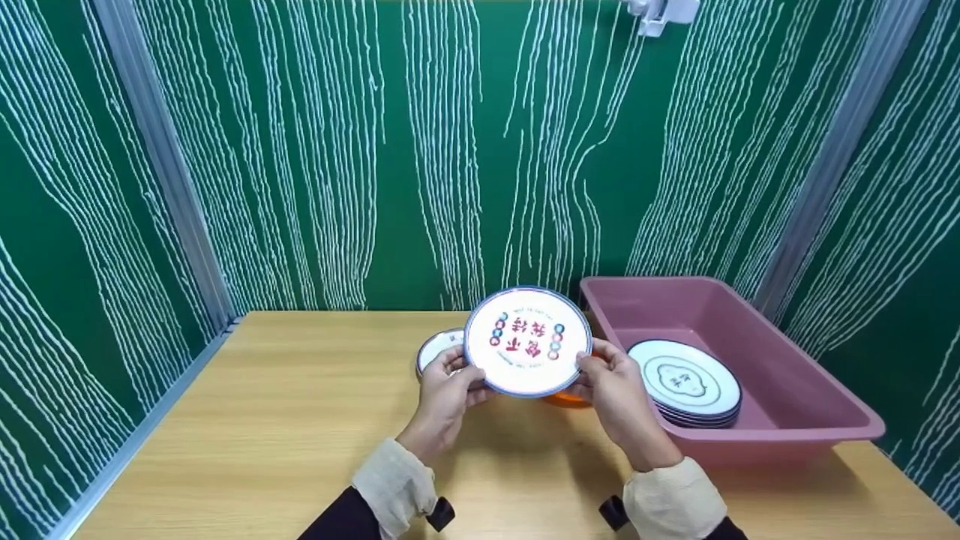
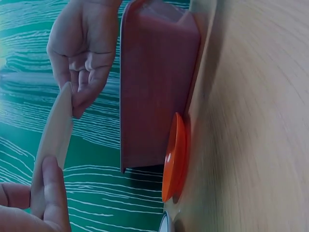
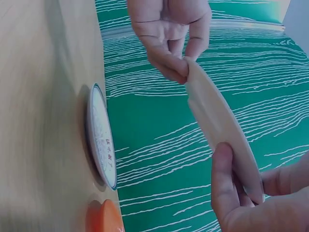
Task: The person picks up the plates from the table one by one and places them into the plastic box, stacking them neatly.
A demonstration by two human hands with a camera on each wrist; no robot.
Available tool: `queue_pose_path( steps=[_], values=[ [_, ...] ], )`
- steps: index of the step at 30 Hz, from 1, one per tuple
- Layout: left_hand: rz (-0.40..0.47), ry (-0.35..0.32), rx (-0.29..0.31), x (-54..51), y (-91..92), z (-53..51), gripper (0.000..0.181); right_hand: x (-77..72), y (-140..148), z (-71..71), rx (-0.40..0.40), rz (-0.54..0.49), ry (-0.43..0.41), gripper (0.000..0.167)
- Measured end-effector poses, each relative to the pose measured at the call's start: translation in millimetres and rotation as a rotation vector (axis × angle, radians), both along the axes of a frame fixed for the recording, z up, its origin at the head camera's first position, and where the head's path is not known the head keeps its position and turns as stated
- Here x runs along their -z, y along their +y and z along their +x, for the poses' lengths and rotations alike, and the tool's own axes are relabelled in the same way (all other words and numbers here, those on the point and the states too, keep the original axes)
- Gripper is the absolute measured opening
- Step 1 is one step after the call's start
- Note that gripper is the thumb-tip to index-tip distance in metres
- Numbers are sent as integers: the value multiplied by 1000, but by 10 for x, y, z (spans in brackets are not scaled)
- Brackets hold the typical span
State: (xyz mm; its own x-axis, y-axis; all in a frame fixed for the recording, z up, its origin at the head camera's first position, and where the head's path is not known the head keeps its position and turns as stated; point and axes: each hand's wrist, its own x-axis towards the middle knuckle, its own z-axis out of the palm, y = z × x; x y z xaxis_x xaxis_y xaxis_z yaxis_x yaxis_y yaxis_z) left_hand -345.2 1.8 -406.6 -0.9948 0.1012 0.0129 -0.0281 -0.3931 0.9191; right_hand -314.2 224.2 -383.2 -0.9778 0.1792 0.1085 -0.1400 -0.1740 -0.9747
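A round white plate [image 1: 528,341] with a blue rim and red characters is held up above the table, its printed face tilted toward the head camera. My left hand [image 1: 445,401] pinches its left edge, thumb on top and fingers beneath. On the opposite edge my right hand [image 1: 619,397] pinches it the same way. Both wrist views show the pale underside of the plate [image 3: 219,123]. Behind it on the table lie another white plate [image 3: 102,137], partly hidden in the head view, and an orange dish [image 2: 175,157], mostly covered there.
A pink plastic tub [image 1: 787,433] stands at the right of the wooden table [image 1: 300,420]. Inside it, on the left, sits a stack of white plates [image 1: 686,379] with dark rims. Green walls [image 1: 442,150] with white streaks enclose the table's back and sides.
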Motion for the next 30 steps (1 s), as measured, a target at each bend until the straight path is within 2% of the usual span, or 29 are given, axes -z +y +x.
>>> queue_pose_path(
  steps=[5,8,11,14,20,22,27,30],
  values=[
    [68,15,77,33,-32,-45,45,-52,31,16,17,1,-2,34],
    [61,43,104,76,-80,-95,40,-97,86,37,64,28,10,35],
    [25,47,54,133,-131,-156,35,-162,171,63,102,73,-1,40],
    [-20,7,-30,190,-162,-223,29,-239,287,94,122,93,-36,46],
    [-123,-62,-131,304,-206,-338,20,-322,528,106,206,57,-35,53],
    [-164,-75,-138,342,-234,-367,22,-322,590,97,247,50,-28,53],
    [-261,-102,-112,400,-311,-437,30,-296,756,76,378,29,-15,51],
    [-296,-122,-127,416,-359,-486,34,-269,867,66,440,-13,-23,48]
  ],
)
